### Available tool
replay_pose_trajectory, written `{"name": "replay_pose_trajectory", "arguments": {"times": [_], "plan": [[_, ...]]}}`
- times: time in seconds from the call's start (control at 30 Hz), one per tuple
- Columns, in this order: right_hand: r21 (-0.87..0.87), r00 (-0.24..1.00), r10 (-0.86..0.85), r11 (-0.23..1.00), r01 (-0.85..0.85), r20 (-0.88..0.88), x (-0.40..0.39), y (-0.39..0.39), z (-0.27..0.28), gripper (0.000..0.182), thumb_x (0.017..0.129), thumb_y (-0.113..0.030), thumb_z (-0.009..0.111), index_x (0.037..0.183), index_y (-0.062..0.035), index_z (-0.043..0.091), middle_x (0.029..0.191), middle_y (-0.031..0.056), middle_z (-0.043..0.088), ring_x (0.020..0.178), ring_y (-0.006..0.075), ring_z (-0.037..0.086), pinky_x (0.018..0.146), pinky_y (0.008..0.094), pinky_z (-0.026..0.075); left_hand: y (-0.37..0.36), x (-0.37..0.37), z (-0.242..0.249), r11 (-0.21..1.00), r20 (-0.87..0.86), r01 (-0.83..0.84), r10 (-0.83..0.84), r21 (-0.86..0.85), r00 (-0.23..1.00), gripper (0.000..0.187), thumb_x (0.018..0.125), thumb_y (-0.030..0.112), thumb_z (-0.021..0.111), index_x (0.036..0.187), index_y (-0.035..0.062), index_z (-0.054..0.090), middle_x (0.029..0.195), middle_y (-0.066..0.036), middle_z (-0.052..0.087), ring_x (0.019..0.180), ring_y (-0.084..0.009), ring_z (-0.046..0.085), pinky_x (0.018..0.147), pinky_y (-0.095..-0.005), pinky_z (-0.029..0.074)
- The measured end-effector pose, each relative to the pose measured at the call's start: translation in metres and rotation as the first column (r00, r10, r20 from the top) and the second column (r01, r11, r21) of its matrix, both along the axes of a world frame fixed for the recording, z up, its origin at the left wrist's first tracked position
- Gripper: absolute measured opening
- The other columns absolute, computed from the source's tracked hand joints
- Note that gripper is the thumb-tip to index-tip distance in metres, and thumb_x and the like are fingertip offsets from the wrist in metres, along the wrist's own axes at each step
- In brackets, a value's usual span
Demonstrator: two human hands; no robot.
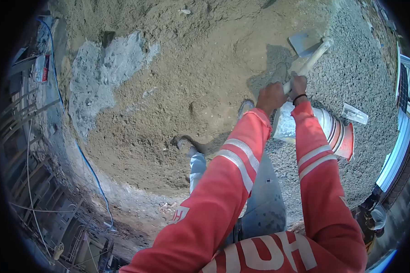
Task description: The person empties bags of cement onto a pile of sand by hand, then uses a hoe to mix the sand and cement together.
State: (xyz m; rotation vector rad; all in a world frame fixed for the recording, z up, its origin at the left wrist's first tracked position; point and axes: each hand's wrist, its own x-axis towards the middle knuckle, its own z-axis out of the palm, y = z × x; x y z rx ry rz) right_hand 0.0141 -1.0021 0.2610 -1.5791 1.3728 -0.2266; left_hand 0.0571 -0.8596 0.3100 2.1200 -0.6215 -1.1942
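Both my hands are closed around the pale wooden handle of a hoe [316, 57], my left hand [272, 97] and my right hand [298, 86] side by side. The handle runs up and right from my hands to the hoe's grey metal blade [299, 44], which lies on the sand. Just beneath my hands, a stack of buckets [325, 125] lies on its side with an orange-red one at the right end. To the right of the stack, a flat metal trowel [355, 113] rests on the gravel.
Brown sand [168, 118] spreads under my feet, with grey gravel [355, 68] along the right. Grey powder [102, 68] covers part of the sand at the upper left. A blue hose [92, 172] runs down the left edge, beside wooden pieces. A person [376, 218] is at the lower right.
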Motion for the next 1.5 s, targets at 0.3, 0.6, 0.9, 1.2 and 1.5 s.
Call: {"name": "replay_pose_trajectory", "arguments": {"times": [0.3,0.6,0.9,1.2,1.5], "plan": [[0.591,0.968,-0.243,0.791,0.155,0.070,-0.023,0.364,-0.112,0.016,0.087,-0.015,0.061,0.091,-0.0047,0.049,0.068,0.0052,0.049,0.054,0.0233,0.055,0.051,0.0411,0.050,0.338,-0.024,-0.065,0.948,0.098,0.067,-0.103,0.312,0.990,0.047,0.077,0.038,0.071,0.104,0.0006,0.059,0.099,-0.023,0.065,0.095,-0.0382,0.064,0.081,-0.0455,0.052],[0.961,0.887,-0.389,0.015,0.276,-0.248,-0.070,0.567,-0.040,0.018,0.087,-0.021,0.062,0.093,-0.0086,0.050,0.074,0.0025,0.045,0.069,0.0206,0.056,0.067,0.0395,0.051,0.654,-0.128,0.117,0.947,0.179,-0.029,-0.030,0.319,0.983,0.024,0.079,0.021,0.068,0.091,0.0051,0.056,0.072,-0.019,0.063,0.064,-0.0411,0.061,0.060,-0.0496,0.050],[0.941,0.926,-0.170,-0.034,0.337,-0.338,-0.121,0.678,0.044,0.027,0.085,-0.012,0.064,0.110,-0.0054,0.053,0.108,0.0085,0.061,0.098,0.0262,0.063,0.089,0.0397,0.052,0.795,-0.215,0.147,0.757,0.073,-0.098,0.067,0.646,0.995,0.028,0.074,0.025,0.072,0.093,0.0094,0.059,0.081,-0.019,0.065,0.076,-0.0449,0.060,0.066,-0.0542,0.050],[0.685,0.859,-0.379,0.727,0.047,0.343,-0.029,0.202,0.024,0.016,0.087,-0.018,0.062,0.095,-0.0067,0.054,0.074,0.0007,0.053,0.060,0.0132,0.056,0.053,0.0280,0.050,0.283,-0.146,0.029,0.960,0.227,-0.170,0.119,0.222,0.967,0.031,0.076,0.020,0.068,0.099,0.0041,0.054,0.071,-0.019,0.064,0.066,-0.0393,0.065,0.057,-0.0488,0.052],[0.165,0.996,-0.083,0.983,0.084,-0.010,0.006,-0.105,-0.089,0.026,0.088,-0.025,0.060,0.091,0.0006,0.056,0.070,0.0082,0.060,0.057,0.0215,0.061,0.052,0.0343,0.051,-0.061,-0.051,-0.063,0.996,0.554,-0.004,-0.045,0.088,0.831,0.034,0.078,0.017,0.064,0.109,0.0035,0.059,0.087,-0.017,0.067,0.080,-0.0345,0.068,0.068,-0.0453,0.053]]}}
